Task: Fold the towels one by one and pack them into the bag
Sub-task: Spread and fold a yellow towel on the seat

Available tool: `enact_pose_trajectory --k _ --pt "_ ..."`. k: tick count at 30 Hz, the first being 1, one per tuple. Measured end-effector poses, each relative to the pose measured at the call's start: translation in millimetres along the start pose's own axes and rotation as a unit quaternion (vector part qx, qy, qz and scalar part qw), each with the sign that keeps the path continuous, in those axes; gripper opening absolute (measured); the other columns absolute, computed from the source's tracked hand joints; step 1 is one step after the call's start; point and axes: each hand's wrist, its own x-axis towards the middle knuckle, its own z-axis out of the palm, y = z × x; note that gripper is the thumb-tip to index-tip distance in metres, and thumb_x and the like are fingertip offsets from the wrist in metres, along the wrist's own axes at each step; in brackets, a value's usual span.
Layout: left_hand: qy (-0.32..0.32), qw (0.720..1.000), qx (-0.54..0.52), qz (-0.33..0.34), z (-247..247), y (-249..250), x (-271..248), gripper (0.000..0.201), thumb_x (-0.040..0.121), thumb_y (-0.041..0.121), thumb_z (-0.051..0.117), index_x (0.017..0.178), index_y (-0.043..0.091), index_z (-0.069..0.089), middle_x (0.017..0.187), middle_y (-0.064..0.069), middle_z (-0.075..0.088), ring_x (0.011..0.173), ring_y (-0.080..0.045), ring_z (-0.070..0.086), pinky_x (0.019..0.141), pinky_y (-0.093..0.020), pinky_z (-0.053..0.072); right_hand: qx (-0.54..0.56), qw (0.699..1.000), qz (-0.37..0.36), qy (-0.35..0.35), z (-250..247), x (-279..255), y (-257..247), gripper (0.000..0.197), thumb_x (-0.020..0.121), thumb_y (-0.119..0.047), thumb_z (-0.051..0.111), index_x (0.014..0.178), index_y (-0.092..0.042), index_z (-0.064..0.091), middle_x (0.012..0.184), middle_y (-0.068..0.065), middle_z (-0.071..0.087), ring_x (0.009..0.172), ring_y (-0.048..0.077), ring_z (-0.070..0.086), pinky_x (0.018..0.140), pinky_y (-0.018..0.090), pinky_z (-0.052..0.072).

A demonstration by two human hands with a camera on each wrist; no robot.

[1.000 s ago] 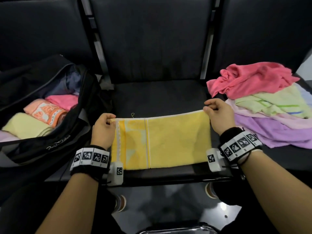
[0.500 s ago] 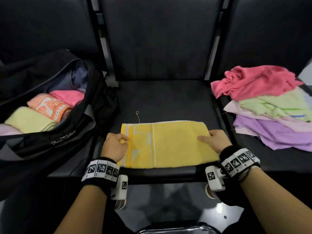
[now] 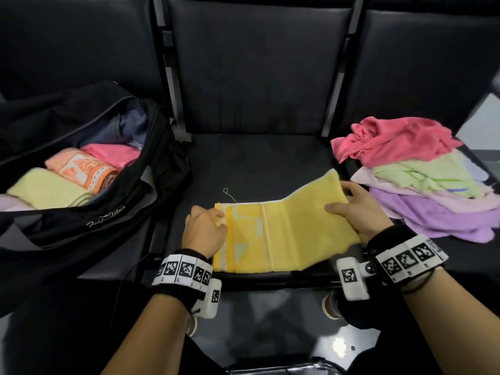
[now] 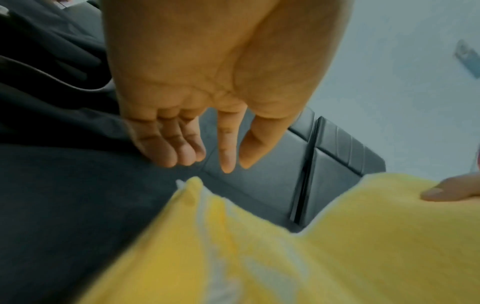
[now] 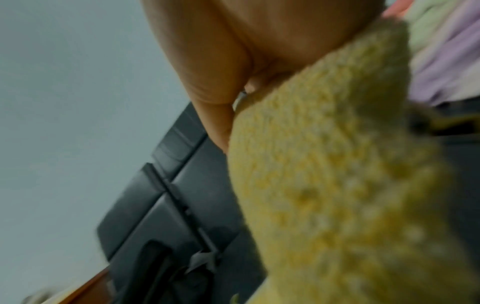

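I have the half-folded yellow terry towel point(image 3: 286, 234) lying on the middle black seat point(image 3: 257, 163). My right hand point(image 3: 359, 212) pinches its lifted right end, thumb on top; my left hand point(image 3: 204, 231) hovers with a relaxed, wide grip at the striped left end. To fold well, I should carry the right end across squarely onto the left edge, then press flat. My right fingers under the cloth are hidden; both wrist views blur. The open black bag point(image 3: 130, 209) waits left.

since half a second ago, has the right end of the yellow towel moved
Yes. The right hand has lifted that end of the yellow towel off the seat, toward the seat back.
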Motion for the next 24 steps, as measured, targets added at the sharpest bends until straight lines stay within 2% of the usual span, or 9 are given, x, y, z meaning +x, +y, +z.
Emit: enact_pose_trajectory --k 3,6,8,10,12,15,17,19,24 --pt "0.004 0.989 -0.149 0.024 -4.4 11.2 0.7 0.015 0.092 0.023 0.060 0.102 0.025 0.071 0.104 0.000 0.061 0.093 -0.017 0.060 0.084 -0.032 0.047 0.012 0.994 -0.071 -0.079 45.7 -20.0 -32.9 0.058 0.075 0.006 0.076 0.122 -0.022 0.058 0.100 0.008 0.072 0.079 0.014 0.072 0.066 0.031 0.055" --pt "-0.048 0.930 -0.359 -0.054 -6.5 16.2 -2.8 0.022 0.098 0.026 0.056 0.083 0.022 0.072 0.084 0.000 0.072 0.069 -0.013 0.067 0.062 -0.030 0.050 0.051 0.980 -0.048 -0.184 105.3 -38.4 -44.6 0.061 0.083 -0.005 0.075 0.135 -0.023 0.048 0.116 0.011 0.065 0.084 0.017 0.069 0.059 0.029 0.056" --pt "-0.071 0.921 -0.374 -0.085 -4.9 8.8 -3.2 0.029 0.100 0.026 0.052 0.082 0.018 0.073 0.088 -0.002 0.075 0.080 -0.016 0.068 0.073 -0.034 0.052 0.030 0.971 -0.020 -0.237 131.6 -46.1 -38.8 0.061 0.088 -0.015 0.073 0.141 -0.027 0.043 0.125 0.005 0.058 0.090 0.021 0.070 0.064 0.035 0.060" --pt "-0.097 0.921 -0.366 -0.097 -3.1 0.9 -7.0 0.020 0.100 0.022 0.053 0.096 0.012 0.070 0.103 -0.012 0.074 0.095 -0.025 0.069 0.090 -0.043 0.052 -0.046 0.969 -0.026 -0.243 139.2 -48.5 -26.0 0.054 0.090 -0.019 0.070 0.138 -0.028 0.047 0.125 0.002 0.056 0.087 0.020 0.067 0.070 0.038 0.061" --pt "-0.104 0.929 -0.346 -0.082 -1.3 -4.2 -9.7 0.010 0.094 0.011 0.061 0.099 0.017 0.066 0.104 -0.008 0.073 0.100 -0.026 0.069 0.091 -0.043 0.055 -0.121 0.961 -0.061 -0.241 136.0 -46.9 -9.8 0.043 0.089 -0.017 0.069 0.130 -0.024 0.056 0.121 -0.001 0.060 0.089 0.017 0.064 0.072 0.036 0.060" --pt "-0.110 0.944 -0.306 -0.056 1.2 -4.6 -12.3 0.039 0.083 -0.006 0.062 0.108 0.023 0.057 0.110 -0.005 0.068 0.106 -0.022 0.066 0.094 -0.044 0.055 -0.206 0.942 -0.120 -0.235 125.0 -47.7 10.9 0.033 0.086 -0.016 0.070 0.117 -0.027 0.065 0.113 -0.013 0.065 0.092 0.008 0.063 0.082 0.021 0.049" --pt "-0.098 0.951 -0.291 -0.043 2.7 -3.5 -12.1 0.051 0.080 -0.013 0.057 0.116 0.024 0.054 0.114 -0.007 0.066 0.109 -0.024 0.064 0.098 -0.047 0.053 -0.229 0.933 -0.141 -0.238 118.9 -48.7 17.3 0.033 0.084 -0.019 0.073 0.112 -0.034 0.066 0.110 -0.019 0.065 0.095 0.003 0.062 0.086 0.019 0.046" --pt "-0.091 0.950 -0.298 -0.031 3.2 -1.3 -12.2 0.056 0.078 -0.016 0.055 0.110 0.030 0.057 0.113 -0.007 0.068 0.108 -0.024 0.065 0.096 -0.048 0.054 -0.239 0.925 -0.161 -0.248 114.8 -49.8 19.9 0.036 0.081 -0.024 0.077 0.113 -0.037 0.066 0.111 -0.021 0.063 0.101 0.002 0.060 0.087 0.018 0.046" --pt "-0.084 0.943 -0.320 -0.038 7.8 -2.5 -15.7 0.054 0.079 -0.018 0.055 0.106 0.028 0.057 0.115 -0.013 0.068 0.111 -0.030 0.065 0.099 -0.053 0.052 -0.426 0.827 -0.253 -0.268 115.1 -55.4 30.5 0.053 0.076 -0.039 0.077 0.127 -0.035 0.060 0.122 -0.011 0.052 0.114 0.009 0.043 0.095 0.026 0.041"
